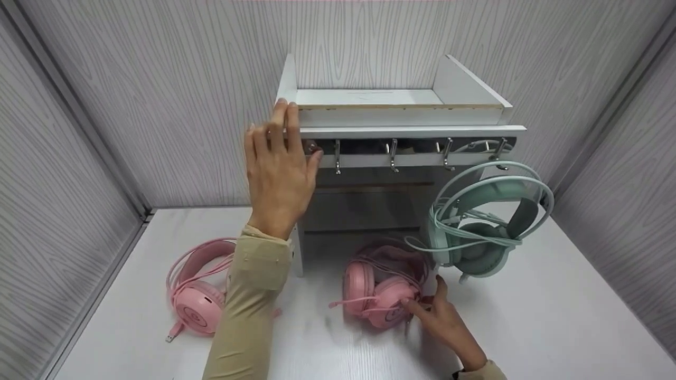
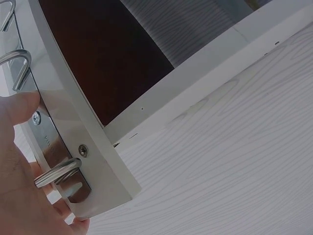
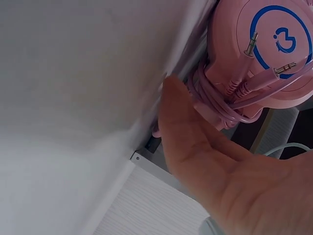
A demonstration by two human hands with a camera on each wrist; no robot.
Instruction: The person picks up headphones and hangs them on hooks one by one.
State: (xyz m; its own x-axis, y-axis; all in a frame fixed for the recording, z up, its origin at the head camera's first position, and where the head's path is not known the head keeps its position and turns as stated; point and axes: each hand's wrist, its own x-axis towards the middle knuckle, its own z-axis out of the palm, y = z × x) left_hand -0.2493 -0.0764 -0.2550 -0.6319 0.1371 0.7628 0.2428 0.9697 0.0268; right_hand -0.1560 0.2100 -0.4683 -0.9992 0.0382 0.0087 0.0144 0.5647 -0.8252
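Note:
My left hand (image 1: 277, 174) grips the left end of a white shelf rack (image 1: 401, 117), its fingers over the top edge. In the left wrist view its thumb (image 2: 22, 106) presses the shiny hook strip (image 2: 51, 142). Low in the middle is a folded pair of pink headphones (image 1: 388, 295) with its cord wound up. My right hand (image 1: 446, 322) holds these at their right side, thumb against an ear cup; its other fingers are partly hidden. In the right wrist view two jack plugs (image 3: 247, 73) lie against the logo-marked cup.
Green headphones (image 1: 478, 227) hang from the rightmost hook (image 1: 499, 153), just above my right hand. Another pair of pink headphones (image 1: 198, 303) lies on the white table (image 1: 132, 295) at the left, partly behind my left sleeve. Grey wood-grain panels (image 1: 185, 105) enclose the table.

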